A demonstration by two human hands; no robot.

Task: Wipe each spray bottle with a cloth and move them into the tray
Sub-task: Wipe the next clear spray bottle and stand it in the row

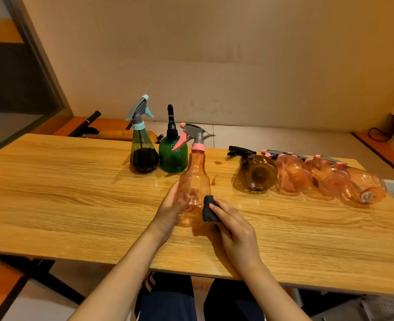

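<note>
In the head view, a wooden table (75,193) is seen with a dark green conical spray bottle (143,147) and a green ribbed bottle (173,156) standing upright at its far side, while a brown bottle (255,172) and three pink bottles (328,179) are laid on their sides in a row to the right, touching one another. Nearer the front edge, a transparent pink spray bottle (195,181) with a grey-and-pink trigger head is held roughly upright by the left hand (171,207), whose fingers are curled around its lower body. A small dark cloth (208,208) is pinched in the right hand (234,230) and pressed against the bottle's lower right side.
</note>
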